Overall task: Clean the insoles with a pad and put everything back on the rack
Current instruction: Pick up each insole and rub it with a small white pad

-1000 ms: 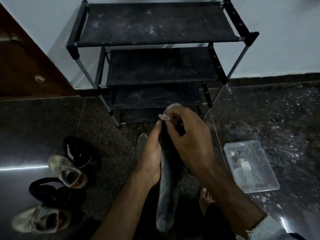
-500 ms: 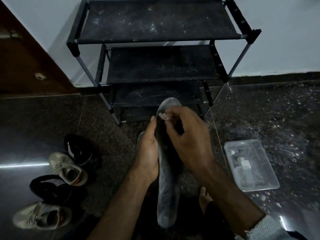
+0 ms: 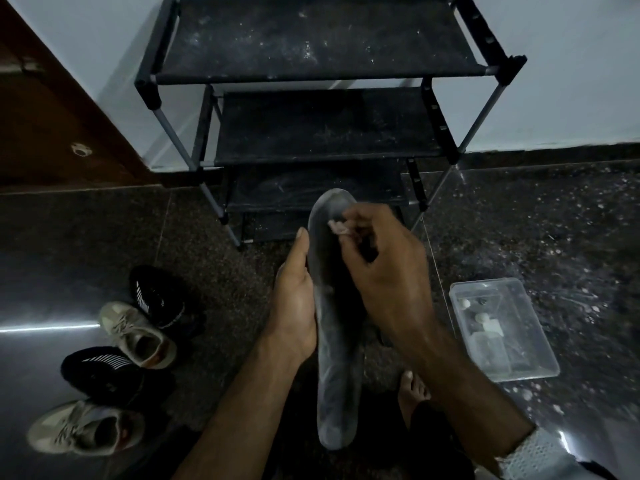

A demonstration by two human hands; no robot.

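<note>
Insole (image 3: 334, 344), grey and long, held upright at centre, heel end low near the bare foot (image 3: 412, 389), toe end up in front of the rack's lower shelves. Left hand (image 3: 294, 306) cups the insole's left edge, thumb straight up along that edge, fingers behind and hidden. Right hand (image 3: 384, 271) curls over the toe part, fingertips pinching a small pale pad (image 3: 337, 227) pressed on the insole surface just below the toe tip. White sleeve cuff (image 3: 533, 452) at the right wrist, bottom right. Floor (image 3: 554, 237) is dark speckled stone. Left of the arms, four shoes in a loose line: beige shoe (image 3: 83, 427) nearest, black shoe (image 3: 104, 372) next, second beige shoe (image 3: 138, 334), second black shoe (image 3: 159, 299) farthest. Right of the arms, clear plastic box (image 3: 502, 327) on the floor, small white items inside, too blurred to tell what. Beyond the hands, black rack (image 3: 322, 64) with dusty shelves stands against a pale wall (image 3: 571, 64). Brown door (image 3: 52, 126) at far left.
</note>
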